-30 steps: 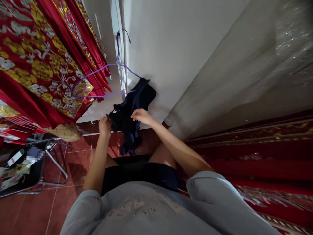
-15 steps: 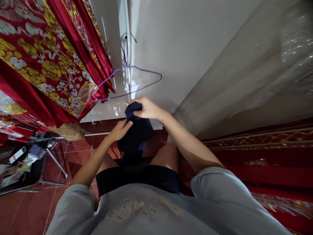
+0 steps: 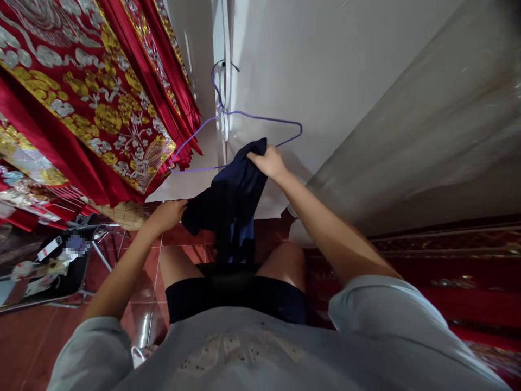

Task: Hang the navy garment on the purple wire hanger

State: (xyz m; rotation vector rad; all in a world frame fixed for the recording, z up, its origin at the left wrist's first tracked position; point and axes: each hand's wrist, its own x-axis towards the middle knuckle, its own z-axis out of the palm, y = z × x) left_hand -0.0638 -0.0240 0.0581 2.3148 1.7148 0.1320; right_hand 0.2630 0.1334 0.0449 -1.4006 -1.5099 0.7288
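Note:
Stretched between my two hands is a dark navy garment; its exact kind I cannot make out, and a brighter blue patch shows low on it. My right hand pinches its upper right corner, in front of the lower bar of a purple wire hanger. At the garment's left end, my left hand grips the edge, lower than the right one. The hanger hangs by its hook near a white vertical strip, with the garment covering part of its bottom bar.
Red cloths with gold and silver embroidery hang at the left. Below them stands a black folding chair with small items on it. A pale wall rises ahead, and a greyish covered surface slants along the right.
My hands have moved apart, the left one leftward and the right one rightward and up. The bunched garment is now spread out between them.

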